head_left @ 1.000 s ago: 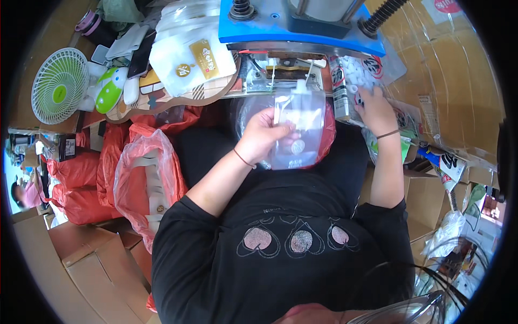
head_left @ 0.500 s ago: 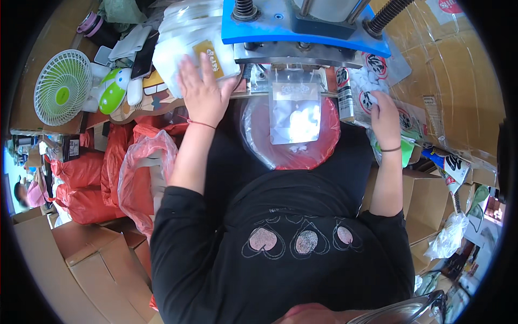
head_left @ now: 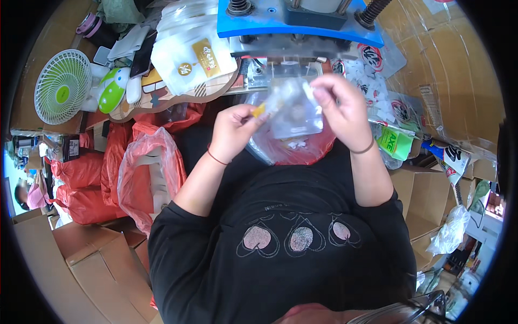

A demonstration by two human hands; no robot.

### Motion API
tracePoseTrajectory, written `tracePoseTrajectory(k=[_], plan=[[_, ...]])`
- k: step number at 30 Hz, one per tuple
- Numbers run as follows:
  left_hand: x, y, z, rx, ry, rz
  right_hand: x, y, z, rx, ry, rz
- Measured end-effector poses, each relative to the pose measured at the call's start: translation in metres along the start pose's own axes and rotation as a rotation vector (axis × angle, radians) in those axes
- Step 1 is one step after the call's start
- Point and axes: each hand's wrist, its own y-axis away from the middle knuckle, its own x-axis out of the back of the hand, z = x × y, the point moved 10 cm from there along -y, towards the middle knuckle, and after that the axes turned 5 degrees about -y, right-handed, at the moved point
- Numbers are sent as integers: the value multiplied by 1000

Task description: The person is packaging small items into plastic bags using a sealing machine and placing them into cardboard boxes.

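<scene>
My left hand [head_left: 237, 129] is closed on the edge of a plastic pouch [head_left: 283, 100], smeared by motion, with a gold-yellow patch at its near corner. Opposite it, my right hand [head_left: 345, 113] pinches a small white piece [head_left: 309, 93] at the pouch's far edge; blur hides whether the two touch. Beneath both hands a clear, shiny sheet [head_left: 299, 127] hangs out from the blue press [head_left: 302, 28]. A stack of similar pouches [head_left: 189, 62] with gold labels lies on the bench to the left. Small white pieces [head_left: 360, 81] are heaped to the press's right.
Below the sheet sits a round tub [head_left: 318, 154] lined with red plastic, white bits inside. On the left are a small fan [head_left: 63, 86], a wavy-edged board [head_left: 186, 101] and red bags [head_left: 81, 186]. At right are a green box [head_left: 393, 143] and cardboard [head_left: 418, 200].
My left hand has left the stack and come toward the middle with a pouch. My right hand has moved left from the heap, bringing a white piece.
</scene>
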Motion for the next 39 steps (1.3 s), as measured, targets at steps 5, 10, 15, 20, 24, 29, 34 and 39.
tracePoseTrajectory(k=[5, 10, 15, 20, 24, 29, 34, 39], plan=[[-47, 10, 7, 70, 316, -224, -9, -14, 7, -2, 104, -97], [-99, 23, 11, 174, 621, -454, -6, 4, 29, -135, 52, -412], [-105, 7, -11, 403, 784, -440, 89, 33, 89, -471, 915, -163], [-76, -44, -15, 370, 784, -273, 90, 63, 146, -521, 996, -250], [-70, -51, -31, 430, 785, -239, 88, 65, 154, -442, 763, -196], [74, -46, 34, -369, -1049, 653, 102, 74, 145, -336, 711, -34], [55, -22, -4, -407, -1202, 281, 102, 56, 89, -260, 522, 120], [63, -14, -30, -4, 79, 259, 19, 37, 55, -196, 134, -25]])
